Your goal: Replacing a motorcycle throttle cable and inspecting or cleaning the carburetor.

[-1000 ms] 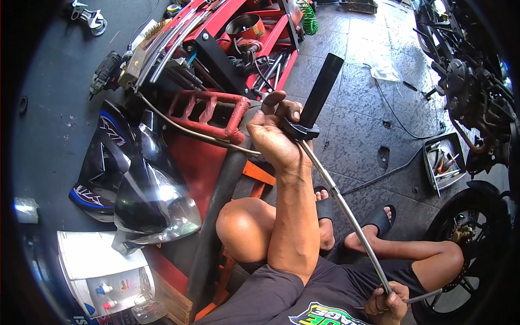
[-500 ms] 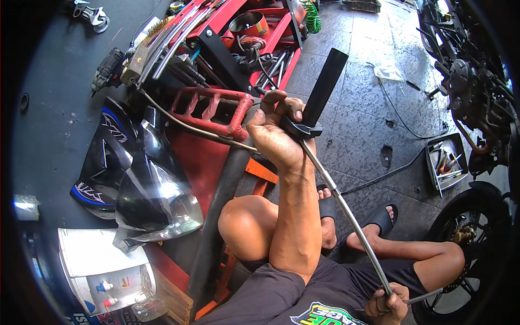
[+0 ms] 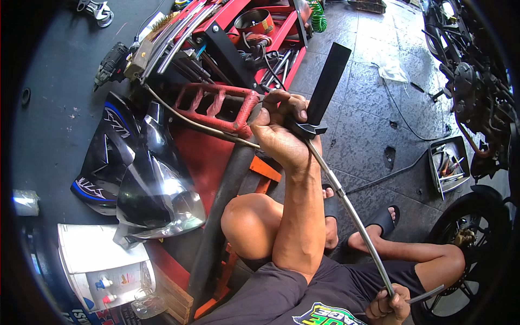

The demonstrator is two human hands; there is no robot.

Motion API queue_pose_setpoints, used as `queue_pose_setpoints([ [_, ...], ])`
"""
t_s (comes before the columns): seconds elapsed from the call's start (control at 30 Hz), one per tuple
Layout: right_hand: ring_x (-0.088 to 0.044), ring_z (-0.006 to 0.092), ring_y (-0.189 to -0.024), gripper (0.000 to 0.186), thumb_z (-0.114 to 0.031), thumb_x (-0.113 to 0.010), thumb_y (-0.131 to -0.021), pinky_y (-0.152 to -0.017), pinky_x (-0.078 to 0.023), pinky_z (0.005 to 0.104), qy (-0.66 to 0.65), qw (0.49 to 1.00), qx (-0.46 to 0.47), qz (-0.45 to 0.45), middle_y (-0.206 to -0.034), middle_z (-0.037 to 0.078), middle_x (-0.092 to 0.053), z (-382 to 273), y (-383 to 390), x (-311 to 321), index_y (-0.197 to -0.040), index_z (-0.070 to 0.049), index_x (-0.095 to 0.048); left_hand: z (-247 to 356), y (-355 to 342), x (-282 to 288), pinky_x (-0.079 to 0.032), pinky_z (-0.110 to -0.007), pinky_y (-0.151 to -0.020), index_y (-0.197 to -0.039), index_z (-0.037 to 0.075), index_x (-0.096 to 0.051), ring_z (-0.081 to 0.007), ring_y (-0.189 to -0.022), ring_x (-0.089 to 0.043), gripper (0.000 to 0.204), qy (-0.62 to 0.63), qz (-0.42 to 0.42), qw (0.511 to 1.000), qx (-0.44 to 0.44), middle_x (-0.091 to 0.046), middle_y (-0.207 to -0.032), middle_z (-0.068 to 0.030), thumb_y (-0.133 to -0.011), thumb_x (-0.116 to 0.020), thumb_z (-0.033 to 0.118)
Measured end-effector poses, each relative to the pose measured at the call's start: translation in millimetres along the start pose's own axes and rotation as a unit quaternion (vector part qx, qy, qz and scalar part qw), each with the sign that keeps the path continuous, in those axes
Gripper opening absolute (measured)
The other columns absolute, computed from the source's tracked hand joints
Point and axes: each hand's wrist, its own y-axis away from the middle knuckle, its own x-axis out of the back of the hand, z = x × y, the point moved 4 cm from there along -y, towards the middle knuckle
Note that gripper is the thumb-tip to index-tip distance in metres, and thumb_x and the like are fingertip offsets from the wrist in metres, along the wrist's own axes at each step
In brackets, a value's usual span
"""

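One metal rod (image 3: 354, 221), one black tube (image 3: 329, 84)
Left hand (image 3: 284, 131) curled round the tube's base, right hand (image 3: 389, 304) closed on the rod; seemingly steadying them, next needing both grips firm

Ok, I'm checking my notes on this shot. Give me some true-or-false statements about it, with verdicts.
1. The right hand grips the lower part of the metal rod. True.
2. The black tube is at the rod's lower end. False: the black tube is at the upper end, by the left hand.
3. The tray holds small tools. True.
4. The drill lies in that tray. False: the drill lies left of the red tool rack.
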Motion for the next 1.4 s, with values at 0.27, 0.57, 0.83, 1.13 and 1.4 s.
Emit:
queue_pose_setpoints([
  [0.27, -0.028, 0.0078, -0.048, 0.039, -0.025, -0.053, -0.1, -0.045, -0.026, 0.0248, -0.145, 0.986, -0.078, -0.001, -0.059, -0.004, -0.029, -12, 5, -17, -0.12, 0.008, -0.053, 1, -8, -13, -0.041, -0.031, -0.064, -0.09, 0.002, -0.063, -0.0177, -0.065, -0.045, 0.039, -0.04, -0.135, 0.988, -0.068, -0.045, -0.055, -0.007, -0.089, -0.04, 0.033],
  [0.57, -0.024, 0.0078, -0.044, 0.029, -0.024, -0.057, -0.097, -0.044, -0.022, 0.026, 0.03, 0.999, -0.045, 0.0, -0.056, -0.004, -0.029, 11, -10, -46, -0.105, 0.003, -0.056, 17, -21, -7, -0.043, -0.03, -0.07, -0.083, 0.001, -0.054, -0.0144, -0.06, -0.043, 0.015, -0.033, -0.085, 0.994, -0.068, -0.045, -0.062, -0.0066, -0.075, -0.042, 0.004],
  [0.83, -0.024, 0.0077, -0.044, 0.028, -0.024, -0.057, -0.096, -0.043, -0.022, 0.026, 0.066, 0.993, -0.082, 0.054, -0.056, -0.004, -0.029, 15, -26, -49, -0.104, 0.003, -0.056, 26, -17, 17, -0.044, -0.028, -0.064, -0.077, 0.0, -0.055, -0.0121, -0.055, -0.04, 0.014, -0.056, -0.002, 0.996, -0.076, -0.052, -0.069, -0.0092, -0.074, -0.042, 0.004],
  [1.13, -0.024, 0.0076, -0.044, 0.027, -0.024, -0.057, -0.096, -0.043, -0.021, 0.026, 0.096, 0.989, -0.099, 0.044, -0.056, -0.005, -0.029, 5, -42, -48, -0.103, 0.003, -0.056, 33, -25, -5, -0.047, -0.027, -0.067, -0.093, 0.003, -0.06, -0.0135, -0.062, -0.046, 0.019, -0.077, -0.017, 0.99, -0.121, -0.046, -0.065, -0.0051, -0.081, -0.046, 0.007],
  [1.4, -0.024, 0.0075, -0.044, 0.027, -0.023, -0.057, -0.096, -0.043, -0.021, 0.0261, 0.064, 0.992, -0.109, 0.005, -0.056, -0.005, -0.028, -5, -33, -39, -0.102, 0.003, -0.057, 44, -10, -25, -0.058, -0.039, -0.08, -0.131, -0.004, -0.045, -0.0264, -0.087, -0.067, 0.055, -0.054, 0.024, 0.998, -0.034, -0.067, -0.095, -0.019, -0.076, -0.043, 0.002],
])
